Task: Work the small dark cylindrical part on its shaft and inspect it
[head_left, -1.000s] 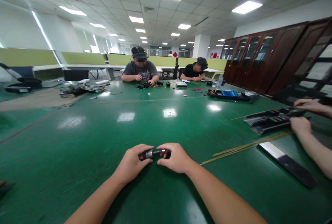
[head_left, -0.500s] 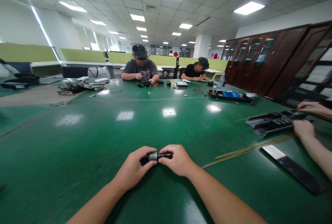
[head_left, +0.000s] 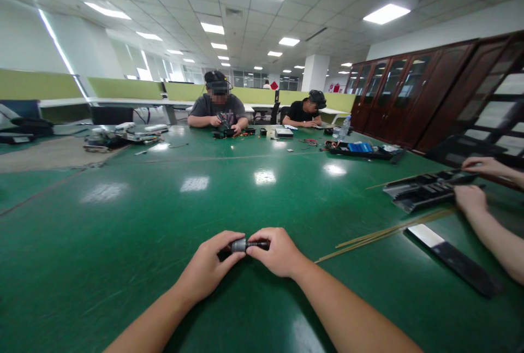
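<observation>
Head: metal part [head_left: 238, 245] crosswise (shaft [head_left: 257, 244] rightward)

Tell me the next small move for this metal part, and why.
I'd probably try a gentle twist of the thin dark end with your right hand, because your left hand grips the thick silver end and both ends lie in line; I can't tell if they're separate pieces.

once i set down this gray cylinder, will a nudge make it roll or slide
The gray cylinder would probably roll, since its side looks round. It may also slide on the glossy tabletop, and its metallic sheen suggests it's likely stiff.
</observation>
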`<action>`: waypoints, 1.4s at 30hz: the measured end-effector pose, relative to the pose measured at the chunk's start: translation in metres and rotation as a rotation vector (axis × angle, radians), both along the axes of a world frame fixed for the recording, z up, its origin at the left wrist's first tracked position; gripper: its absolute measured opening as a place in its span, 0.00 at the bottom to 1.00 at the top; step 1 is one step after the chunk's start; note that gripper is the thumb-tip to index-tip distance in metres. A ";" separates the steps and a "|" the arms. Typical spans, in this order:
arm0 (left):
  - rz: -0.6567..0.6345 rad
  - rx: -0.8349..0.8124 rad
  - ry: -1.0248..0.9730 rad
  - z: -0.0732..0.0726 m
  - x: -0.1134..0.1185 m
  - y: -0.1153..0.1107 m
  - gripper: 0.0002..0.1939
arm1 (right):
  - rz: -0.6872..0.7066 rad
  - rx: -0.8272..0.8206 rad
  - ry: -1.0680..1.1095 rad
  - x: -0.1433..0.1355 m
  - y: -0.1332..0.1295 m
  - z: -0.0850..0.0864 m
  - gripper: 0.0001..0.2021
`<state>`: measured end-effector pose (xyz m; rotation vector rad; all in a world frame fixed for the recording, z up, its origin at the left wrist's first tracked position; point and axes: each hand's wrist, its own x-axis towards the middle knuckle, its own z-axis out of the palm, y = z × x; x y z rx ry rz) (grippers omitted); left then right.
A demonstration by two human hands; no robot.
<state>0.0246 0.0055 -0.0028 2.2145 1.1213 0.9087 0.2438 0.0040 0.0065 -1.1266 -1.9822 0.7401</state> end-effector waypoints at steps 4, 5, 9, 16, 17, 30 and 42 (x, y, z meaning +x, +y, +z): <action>-0.009 -0.003 0.002 0.000 0.000 0.000 0.15 | -0.009 0.007 -0.012 0.000 -0.001 0.001 0.07; -0.010 -0.003 0.002 0.000 0.000 0.000 0.15 | -0.009 0.008 -0.015 -0.001 -0.002 0.001 0.07; -0.013 -0.002 0.002 0.002 0.000 0.000 0.15 | -0.016 0.013 -0.024 -0.001 -0.002 0.000 0.08; -0.011 -0.005 -0.003 0.002 0.002 0.000 0.14 | -0.010 0.026 -0.049 0.001 -0.001 -0.001 0.08; -0.010 -0.005 -0.002 0.002 0.002 0.000 0.14 | -0.010 0.030 -0.050 0.001 -0.002 -0.001 0.08; 0.003 -0.004 -0.016 0.000 -0.001 0.000 0.15 | -0.026 0.043 -0.063 0.001 0.000 -0.001 0.08; 0.011 0.021 -0.051 0.002 -0.001 0.000 0.15 | -0.049 0.050 -0.064 0.001 -0.002 0.005 0.07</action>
